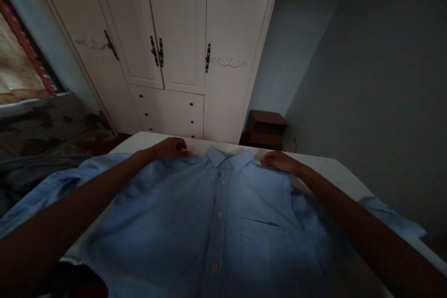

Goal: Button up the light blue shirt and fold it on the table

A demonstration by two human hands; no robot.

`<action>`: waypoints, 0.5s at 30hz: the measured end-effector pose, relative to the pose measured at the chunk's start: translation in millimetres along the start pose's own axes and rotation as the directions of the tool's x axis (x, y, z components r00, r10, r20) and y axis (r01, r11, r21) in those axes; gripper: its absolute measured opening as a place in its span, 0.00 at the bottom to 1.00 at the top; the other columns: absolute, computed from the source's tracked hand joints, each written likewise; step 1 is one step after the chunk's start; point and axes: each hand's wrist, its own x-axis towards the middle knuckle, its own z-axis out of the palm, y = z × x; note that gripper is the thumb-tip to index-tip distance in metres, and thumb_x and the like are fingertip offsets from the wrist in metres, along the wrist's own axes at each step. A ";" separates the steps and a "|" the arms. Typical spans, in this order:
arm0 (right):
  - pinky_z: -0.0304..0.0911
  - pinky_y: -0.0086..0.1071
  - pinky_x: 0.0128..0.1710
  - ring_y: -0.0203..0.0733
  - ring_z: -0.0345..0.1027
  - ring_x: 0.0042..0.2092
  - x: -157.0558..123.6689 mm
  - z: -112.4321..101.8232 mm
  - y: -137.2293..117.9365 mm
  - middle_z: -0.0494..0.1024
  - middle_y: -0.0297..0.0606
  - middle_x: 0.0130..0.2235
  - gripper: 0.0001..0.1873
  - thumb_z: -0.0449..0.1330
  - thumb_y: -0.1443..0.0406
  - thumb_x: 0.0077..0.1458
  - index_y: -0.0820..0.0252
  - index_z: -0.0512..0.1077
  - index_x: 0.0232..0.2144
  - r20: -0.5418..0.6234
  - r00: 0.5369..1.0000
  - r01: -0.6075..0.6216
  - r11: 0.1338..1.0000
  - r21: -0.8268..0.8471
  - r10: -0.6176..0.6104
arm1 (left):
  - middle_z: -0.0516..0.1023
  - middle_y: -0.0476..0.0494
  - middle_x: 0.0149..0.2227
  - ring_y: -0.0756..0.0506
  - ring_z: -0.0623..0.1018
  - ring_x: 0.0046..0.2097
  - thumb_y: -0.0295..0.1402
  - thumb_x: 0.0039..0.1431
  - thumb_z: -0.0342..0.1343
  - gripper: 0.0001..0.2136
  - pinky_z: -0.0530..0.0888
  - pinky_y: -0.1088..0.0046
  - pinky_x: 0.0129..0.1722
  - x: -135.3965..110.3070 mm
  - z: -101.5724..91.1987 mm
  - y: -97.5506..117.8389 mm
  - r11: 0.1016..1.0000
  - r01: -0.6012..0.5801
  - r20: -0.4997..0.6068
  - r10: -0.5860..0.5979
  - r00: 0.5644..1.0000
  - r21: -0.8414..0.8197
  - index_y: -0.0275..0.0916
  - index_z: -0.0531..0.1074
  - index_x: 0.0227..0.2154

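Observation:
A light blue button-up shirt (174, 214) lies spread front side up on a white table, its collar at the far edge and its buttons done up. At the shoulder left of the collar, my left hand (170, 148) has its fingers curled on the cloth. My right hand (280, 161) grips the opposite shoulder with the fingers bent together over the seam. Both forearms reach across the sleeves, which spread out to either side. The shirt's lower part runs out of view at the bottom.
The white table's far edge (314, 160) shows beyond the shirt. Behind it stands a white wardrobe (181, 23) with dark handles and drawers. A brown cabinet (268, 125) sits in the corner by the grey wall. Dark cloth (38, 172) lies at the left, below a curtained window.

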 end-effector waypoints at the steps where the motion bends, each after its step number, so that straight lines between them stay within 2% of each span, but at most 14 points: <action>1: 0.58 0.30 0.26 0.37 0.64 0.27 -7.7 -8.8 1.6 0.73 0.35 0.23 0.17 0.64 0.53 0.44 0.61 0.71 0.20 0.009 1.000 -0.017 0.996 -0.083 0.018 | 0.78 0.41 0.34 0.43 0.76 0.35 0.56 0.44 0.56 0.25 0.69 0.72 0.34 -7.2 -5.6 -7.1 1.000 0.011 0.027 -0.011 1.000 0.014 0.38 0.74 0.34; 4: 0.59 0.32 0.27 0.39 0.65 0.28 -35.6 -32.5 4.0 0.74 0.38 0.27 0.17 0.66 0.52 0.42 0.61 0.75 0.26 0.124 0.985 -0.098 0.985 -0.141 0.116 | 0.79 0.40 0.39 0.41 0.77 0.40 0.55 0.40 0.60 0.26 0.69 0.71 0.39 -24.5 -17.6 -27.0 0.999 0.015 0.072 -0.018 0.997 0.043 0.39 0.75 0.37; 6: 0.61 0.34 0.31 0.42 0.67 0.32 -54.2 -41.5 6.5 0.76 0.41 0.31 0.18 0.66 0.52 0.42 0.60 0.76 0.30 0.200 0.976 -0.071 0.993 -0.092 0.088 | 0.79 0.41 0.41 0.41 0.76 0.42 0.53 0.41 0.59 0.24 0.69 0.70 0.42 -32.1 -21.2 -36.8 0.999 -0.018 0.094 0.015 0.995 0.031 0.40 0.76 0.37; 8: 0.61 0.34 0.34 0.44 0.68 0.35 -68.5 -43.6 12.4 0.77 0.42 0.33 0.18 0.68 0.53 0.41 0.59 0.76 0.30 0.218 0.976 -0.006 0.999 -0.052 0.017 | 0.80 0.44 0.39 0.42 0.76 0.42 0.51 0.46 0.56 0.20 0.68 0.71 0.44 -36.8 -21.9 -44.1 0.999 -0.051 0.086 0.050 0.995 0.007 0.40 0.76 0.34; 11: 0.59 0.33 0.30 0.39 0.65 0.29 -79.9 -38.5 27.3 0.72 0.36 0.26 0.19 0.67 0.50 0.39 0.60 0.72 0.24 0.148 0.989 -0.003 1.000 0.004 0.002 | 0.79 0.43 0.35 0.43 0.75 0.39 0.49 0.53 0.48 0.19 0.68 0.70 0.43 -40.5 -21.0 -55.2 1.000 -0.028 -0.008 0.028 1.000 0.001 0.38 0.74 0.31; 15: 0.56 0.31 0.25 0.35 0.60 0.24 -87.0 -31.5 39.4 0.66 0.31 0.22 0.23 0.64 0.47 0.41 0.59 0.66 0.21 -0.062 0.995 -0.064 0.974 0.218 0.079 | 0.76 0.37 0.33 0.39 0.73 0.40 0.46 0.58 0.41 0.20 0.67 0.62 0.45 -43.9 -20.9 -73.3 0.994 0.046 -0.149 -0.032 0.988 0.094 0.37 0.71 0.28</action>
